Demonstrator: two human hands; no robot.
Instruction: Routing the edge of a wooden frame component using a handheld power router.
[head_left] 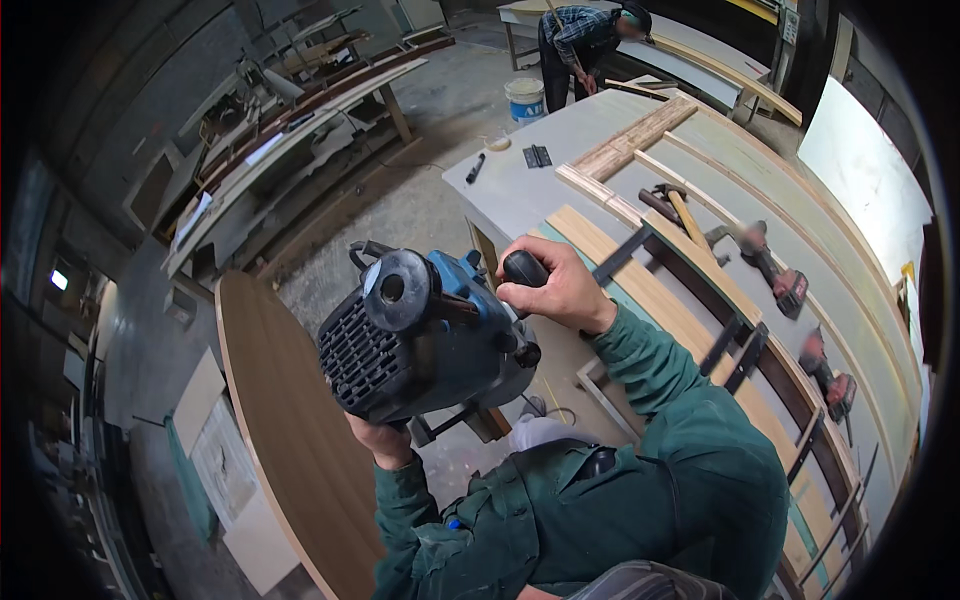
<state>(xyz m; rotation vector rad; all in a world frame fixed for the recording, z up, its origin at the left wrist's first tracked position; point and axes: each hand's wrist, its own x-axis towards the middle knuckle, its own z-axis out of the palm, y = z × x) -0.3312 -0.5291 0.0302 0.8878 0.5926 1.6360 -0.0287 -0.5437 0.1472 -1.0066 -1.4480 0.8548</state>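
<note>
A bulky blue and black power tool (425,325), which looks like a plunge router, is held up in front of my body. Its vented motor housing faces up and to the left. My right hand (568,288) wraps round the black knob handle (524,268) on its right side. Under the housing, my left hand (382,440) supports the tool; its fingers are mostly hidden behind it. To the right of the tool, light wood boards and dark rails (690,270) lie on the workbench (600,120). Below the tool, part of its base shows over the floor.
A curved wooden panel (290,430) stands at left. The bench holds a hammer (690,225), two cordless drills (772,268), a black hinge (537,156) and a marker (475,168). A bucket (524,100) and a bent-over person (580,45) are beyond. Another bench (300,140) runs far left.
</note>
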